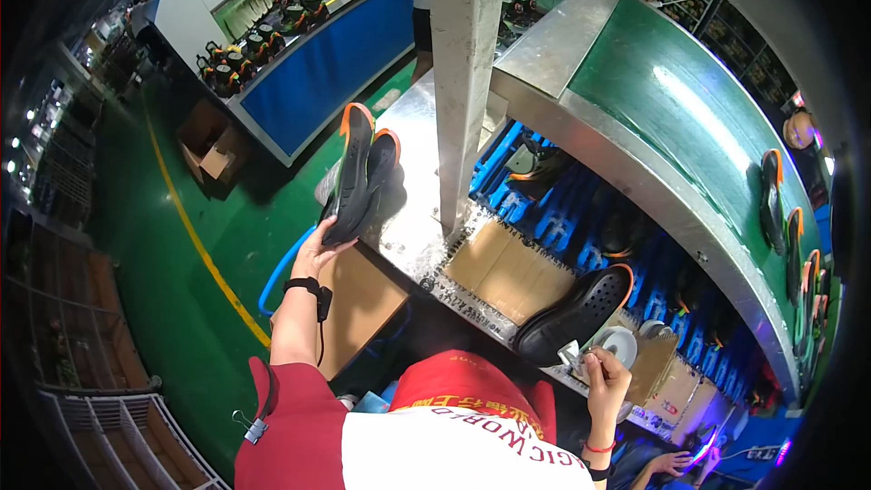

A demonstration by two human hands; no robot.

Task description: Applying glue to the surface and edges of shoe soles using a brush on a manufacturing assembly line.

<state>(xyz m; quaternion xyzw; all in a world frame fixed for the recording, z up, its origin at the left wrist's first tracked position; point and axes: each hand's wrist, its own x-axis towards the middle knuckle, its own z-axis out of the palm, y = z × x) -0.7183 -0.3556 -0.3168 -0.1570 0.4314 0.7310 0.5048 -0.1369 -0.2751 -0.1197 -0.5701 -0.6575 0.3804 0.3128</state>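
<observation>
Head view: your left hand grips paired clogs, your right hand pinches white material, another clog not yet gripped.

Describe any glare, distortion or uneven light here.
Head view: glare streaks the green belt; the bench looks washed out beside the post; the belt's straight edges bow, and the corners go black; a violet glow tints the lower right.

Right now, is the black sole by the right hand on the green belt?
Off: the black sole lies beside the right hand, apart from the green belt.
</observation>
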